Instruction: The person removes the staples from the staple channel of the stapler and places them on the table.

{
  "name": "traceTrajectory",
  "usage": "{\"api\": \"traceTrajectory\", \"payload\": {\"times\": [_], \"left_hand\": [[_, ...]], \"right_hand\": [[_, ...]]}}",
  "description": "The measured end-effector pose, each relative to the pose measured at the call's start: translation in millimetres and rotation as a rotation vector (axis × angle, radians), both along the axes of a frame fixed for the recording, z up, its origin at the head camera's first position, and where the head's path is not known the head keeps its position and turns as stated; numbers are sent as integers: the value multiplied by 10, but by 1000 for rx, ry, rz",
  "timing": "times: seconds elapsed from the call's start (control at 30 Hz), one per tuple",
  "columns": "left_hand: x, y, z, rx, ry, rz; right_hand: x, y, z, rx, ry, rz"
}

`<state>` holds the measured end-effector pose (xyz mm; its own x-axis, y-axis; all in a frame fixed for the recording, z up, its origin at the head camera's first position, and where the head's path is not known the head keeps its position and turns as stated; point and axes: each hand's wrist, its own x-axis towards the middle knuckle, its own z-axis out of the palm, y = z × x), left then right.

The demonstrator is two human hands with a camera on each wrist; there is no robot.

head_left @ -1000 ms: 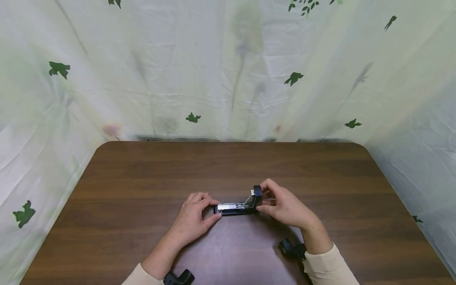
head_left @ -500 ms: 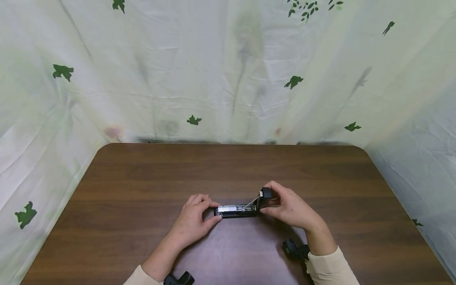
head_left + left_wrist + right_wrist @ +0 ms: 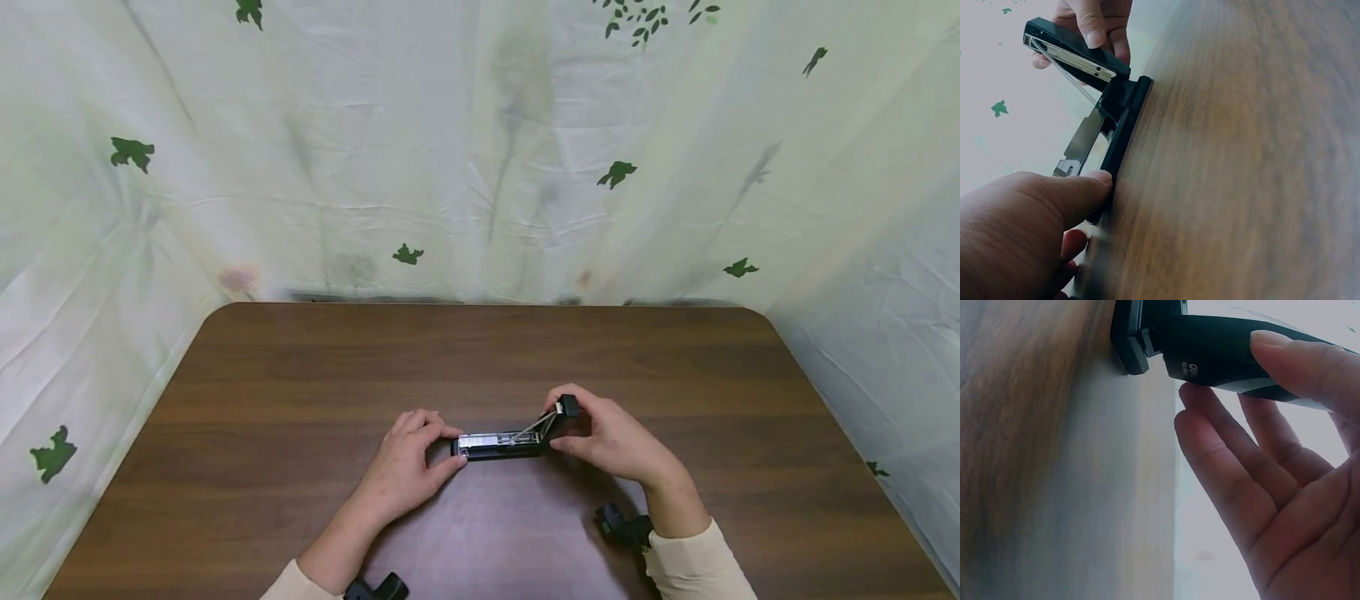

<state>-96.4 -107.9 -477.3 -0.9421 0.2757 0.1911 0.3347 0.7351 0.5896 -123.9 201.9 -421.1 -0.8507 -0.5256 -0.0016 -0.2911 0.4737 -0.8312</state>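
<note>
A black stapler (image 3: 501, 451) lies on the table with its top arm swung up and back to the right, baring the silver staple channel (image 3: 1084, 140). A thin metal rod runs between the channel and the raised top arm (image 3: 1072, 50). My left hand (image 3: 408, 458) pinches the front end of the base between thumb and fingers. On the other side, my right hand (image 3: 611, 433) holds the raised arm, thumb on one face and fingers on the other. In the right wrist view the arm's black cover (image 3: 1222, 356) shows pale lettering near the hinge.
The brown wooden table (image 3: 337, 358) stretches out around the stapler. Behind it hangs a pale curtain (image 3: 465, 150) with green leaf prints. Black wrist cameras sit at both wrists, the right one (image 3: 622, 525) close over the table.
My right hand has tipped the stapler's top arm farther back to the right, from nearly upright to leaning away. The left hand keeps its grip on the base.
</note>
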Motion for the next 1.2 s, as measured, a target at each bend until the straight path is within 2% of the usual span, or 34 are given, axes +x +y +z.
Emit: {"api": "traceTrajectory", "payload": {"times": [0.43,0.83,0.93,1.03,1.2], "left_hand": [[-4,4,-2,2,-10,5],[1,10,6,-3,-13,9],[0,9,7,-3,-19,11],[-1,8,10,-1,-25,13],[-4,6,10,-2,-25,17]], "right_hand": [[-17,50,17,53,-55,-60],[-32,194,40,2,-156,-54],[-36,285,32,55,-160,-107],[-36,382,26,156,-138,-168],[-37,452,54,253,-94,-194]]}}
